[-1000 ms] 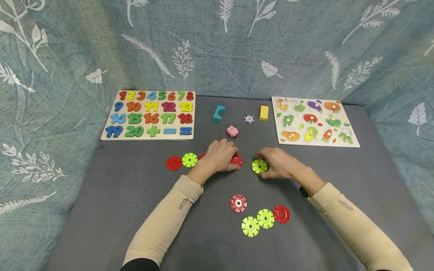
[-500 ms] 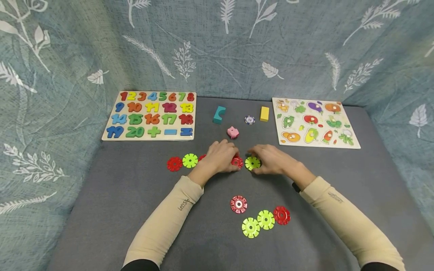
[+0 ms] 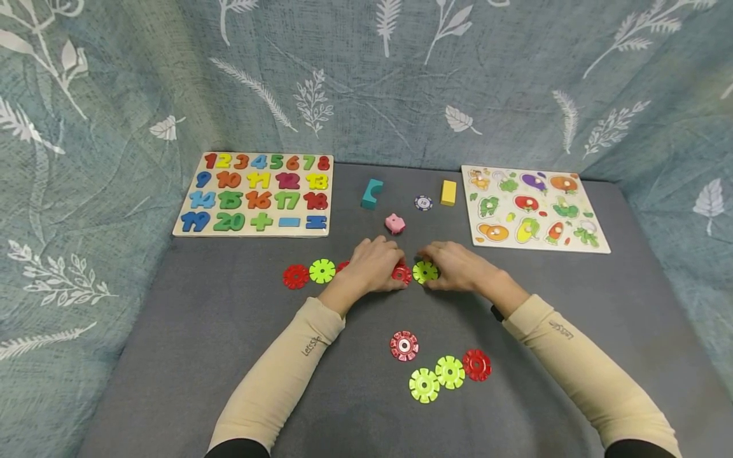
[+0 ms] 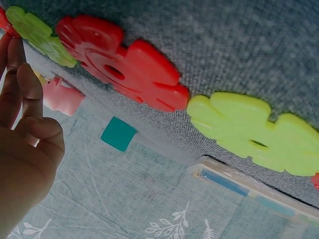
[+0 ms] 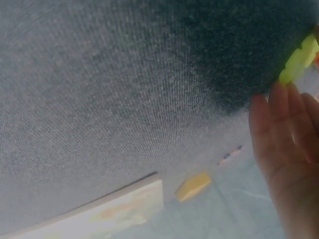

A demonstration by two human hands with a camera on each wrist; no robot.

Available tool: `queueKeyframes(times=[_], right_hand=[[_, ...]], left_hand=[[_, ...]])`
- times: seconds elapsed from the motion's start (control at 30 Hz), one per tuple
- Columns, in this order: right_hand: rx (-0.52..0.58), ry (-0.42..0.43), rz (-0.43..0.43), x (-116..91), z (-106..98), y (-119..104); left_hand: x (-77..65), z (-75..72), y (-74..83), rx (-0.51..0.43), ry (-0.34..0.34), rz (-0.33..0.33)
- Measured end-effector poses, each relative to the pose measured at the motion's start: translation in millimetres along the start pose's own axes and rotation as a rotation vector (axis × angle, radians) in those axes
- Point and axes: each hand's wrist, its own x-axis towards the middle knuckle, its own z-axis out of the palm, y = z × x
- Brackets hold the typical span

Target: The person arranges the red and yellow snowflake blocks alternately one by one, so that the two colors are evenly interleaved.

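The left grip (image 3: 371,267) hides part of the red disc (image 3: 403,274) it pinches. The right wrist view's edges cut off the lime disc (image 5: 298,62) (blurred, too) and the vegetable board (image 5: 119,209).

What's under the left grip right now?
The left grip covers part of the red flower disc it holds. The left wrist view shows a green flower disc, hidden from the head view, beside a second red flower disc. Anything beneath the discs can't be seen.

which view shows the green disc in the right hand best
The head view, since most of the green disc is uncovered there. The right wrist view has just a blurred, cropped edge; the left wrist view, nothing.
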Motion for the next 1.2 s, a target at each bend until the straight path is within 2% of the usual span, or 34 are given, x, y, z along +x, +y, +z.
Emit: queueKeyframes(times=[0.37,1.2], right_hand=[[-0.02,0.01,-0.037,0.6,0.2,-0.2],[0.001,-0.011,-0.018,0.7,0.9,-0.5]], left_hand=[[-0.6,0.9,-0.3,-0.003,0.002,0.002],[-0.9,1.4,-0.8,0.01,-0.001,0.001]])
